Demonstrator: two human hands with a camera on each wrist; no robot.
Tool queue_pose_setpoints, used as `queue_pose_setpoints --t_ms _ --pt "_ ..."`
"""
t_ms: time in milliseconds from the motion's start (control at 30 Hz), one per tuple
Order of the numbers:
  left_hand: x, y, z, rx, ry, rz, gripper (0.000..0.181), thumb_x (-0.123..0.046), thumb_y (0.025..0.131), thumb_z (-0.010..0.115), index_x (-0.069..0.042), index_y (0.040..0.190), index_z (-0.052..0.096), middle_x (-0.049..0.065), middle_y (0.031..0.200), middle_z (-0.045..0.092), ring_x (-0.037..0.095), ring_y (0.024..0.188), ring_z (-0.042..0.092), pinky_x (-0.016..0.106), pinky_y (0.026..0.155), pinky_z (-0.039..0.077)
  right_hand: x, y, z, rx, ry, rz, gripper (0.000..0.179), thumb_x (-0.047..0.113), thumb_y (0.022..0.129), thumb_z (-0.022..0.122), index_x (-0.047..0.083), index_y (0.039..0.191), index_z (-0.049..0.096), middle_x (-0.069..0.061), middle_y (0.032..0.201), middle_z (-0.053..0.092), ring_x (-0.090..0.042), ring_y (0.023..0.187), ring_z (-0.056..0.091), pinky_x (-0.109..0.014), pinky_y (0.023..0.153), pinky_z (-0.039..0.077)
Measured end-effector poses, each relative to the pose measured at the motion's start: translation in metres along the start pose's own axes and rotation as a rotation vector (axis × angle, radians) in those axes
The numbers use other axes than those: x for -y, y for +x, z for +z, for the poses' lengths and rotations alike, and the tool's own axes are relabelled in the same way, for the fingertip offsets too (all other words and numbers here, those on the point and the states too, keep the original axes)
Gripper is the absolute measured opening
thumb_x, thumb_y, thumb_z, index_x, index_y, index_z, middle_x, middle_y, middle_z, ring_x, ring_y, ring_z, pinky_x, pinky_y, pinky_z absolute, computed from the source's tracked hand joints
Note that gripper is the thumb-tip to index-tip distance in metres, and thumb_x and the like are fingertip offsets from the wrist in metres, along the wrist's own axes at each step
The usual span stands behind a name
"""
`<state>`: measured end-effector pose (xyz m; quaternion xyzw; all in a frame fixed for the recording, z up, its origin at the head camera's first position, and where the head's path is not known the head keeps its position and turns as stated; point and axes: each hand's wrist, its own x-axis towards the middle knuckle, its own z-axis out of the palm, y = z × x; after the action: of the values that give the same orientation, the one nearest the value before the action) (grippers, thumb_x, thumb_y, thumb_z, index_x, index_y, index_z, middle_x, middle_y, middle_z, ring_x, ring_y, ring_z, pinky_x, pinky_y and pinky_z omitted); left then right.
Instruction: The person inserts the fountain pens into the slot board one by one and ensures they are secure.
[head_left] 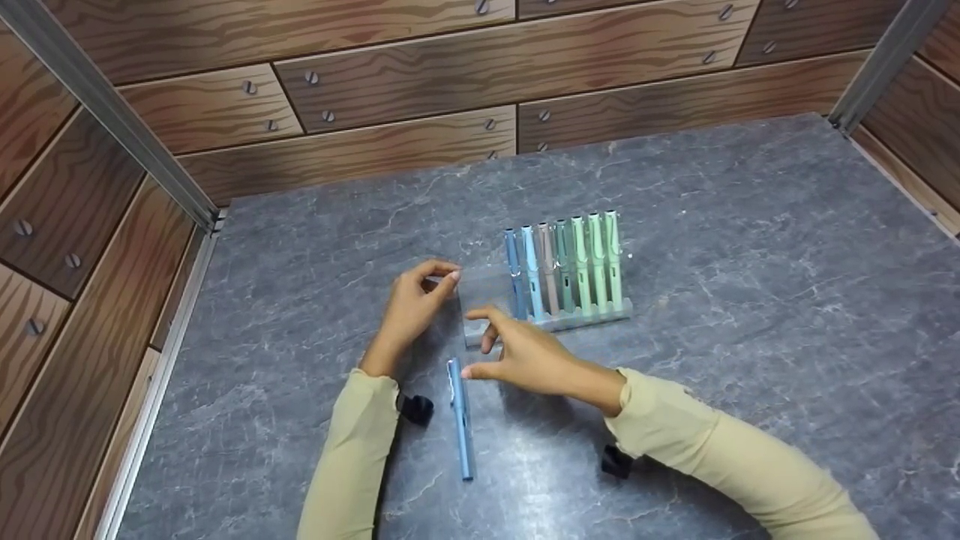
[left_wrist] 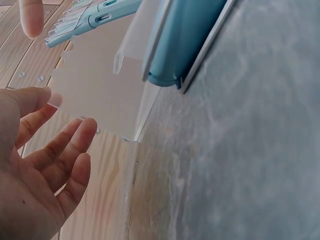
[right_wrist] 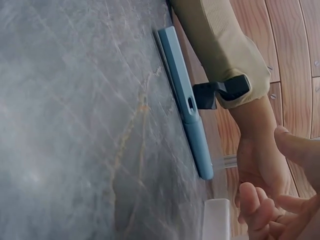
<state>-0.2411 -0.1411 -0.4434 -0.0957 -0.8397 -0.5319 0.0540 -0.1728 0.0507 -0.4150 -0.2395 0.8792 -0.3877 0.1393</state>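
Observation:
A clear pen stand point(head_left: 484, 296) holds several capped pens in a row, in blue, light blue, brownish-grey, dark green and light green. My left hand point(head_left: 420, 300) pinches the left edge of its back plate point(left_wrist: 95, 75) between thumb and index finger; the other fingers are loosely bent. In front of the stand a blue pen point(head_left: 460, 427) lies lengthwise on the table. My right hand point(head_left: 532, 356) hovers between stand and pen with thumb and fingers spread apart, holding nothing. Its thumb tip is near the pen's upper end. In the right wrist view this pen point(right_wrist: 182, 90) appears whole.
The grey marbled table point(head_left: 750, 300) extends around the stand. Wood-patterned panels point(head_left: 405, 97) stand behind it and at the sides, with metal posts point(head_left: 142, 127) at the corners. A black wrist camera point(head_left: 416, 409) sits at the left cuff, close to the lying pen.

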Motion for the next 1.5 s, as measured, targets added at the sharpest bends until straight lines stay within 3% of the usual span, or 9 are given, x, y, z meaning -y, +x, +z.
queue_pose_setpoints --t_ms 267,667,900,1267,1500 --pt "-0.002 0.000 0.000 0.007 0.022 -0.004 0.022 -0.023 0.095 0.063 -0.007 0.108 0.071 0.012 0.108 0.070 0.029 0.080 0.068 0.022 0.063 0.047 -0.001 -0.001 0.010 0.023 -0.004 -0.041 0.076 0.041 0.078 0.078 0.011 0.140 0.044 -0.002 0.096 0.064 -0.007 0.058 0.050 -0.025 0.056 0.042" --pt "-0.002 -0.001 0.000 -0.003 0.001 -0.004 0.020 -0.021 0.094 0.064 -0.007 0.106 0.071 0.013 0.108 0.070 0.029 0.080 0.068 0.021 0.062 0.046 -0.005 0.001 0.027 0.074 -0.043 -0.020 0.079 0.043 0.077 0.079 0.013 0.140 0.043 0.001 0.091 0.063 -0.011 0.069 0.052 -0.030 0.061 0.043" --pt "-0.001 0.000 0.002 -0.017 0.010 0.004 0.019 -0.021 0.093 0.065 -0.007 0.105 0.072 0.012 0.105 0.071 0.021 0.075 0.067 0.020 0.061 0.046 -0.008 -0.001 0.032 0.101 -0.087 -0.015 0.079 0.044 0.077 0.078 0.012 0.140 0.043 0.003 0.087 0.062 -0.008 0.067 0.050 -0.028 0.062 0.043" --pt "-0.001 0.000 0.001 0.009 0.008 0.001 0.022 -0.022 0.094 0.063 -0.006 0.107 0.071 0.014 0.108 0.070 0.033 0.079 0.068 0.020 0.062 0.046 -0.009 0.002 0.040 0.096 -0.130 0.024 0.077 0.046 0.075 0.079 0.015 0.137 0.045 0.005 0.084 0.060 -0.009 0.066 0.050 -0.028 0.060 0.042" --pt "-0.001 0.001 0.001 -0.021 0.001 0.017 0.018 -0.019 0.093 0.064 -0.006 0.103 0.072 0.014 0.103 0.071 0.022 0.072 0.066 0.019 0.060 0.045 -0.008 0.005 0.043 0.103 -0.168 0.043 0.081 0.051 0.073 0.079 0.015 0.138 0.045 0.005 0.084 0.057 -0.010 0.066 0.049 -0.028 0.058 0.041"
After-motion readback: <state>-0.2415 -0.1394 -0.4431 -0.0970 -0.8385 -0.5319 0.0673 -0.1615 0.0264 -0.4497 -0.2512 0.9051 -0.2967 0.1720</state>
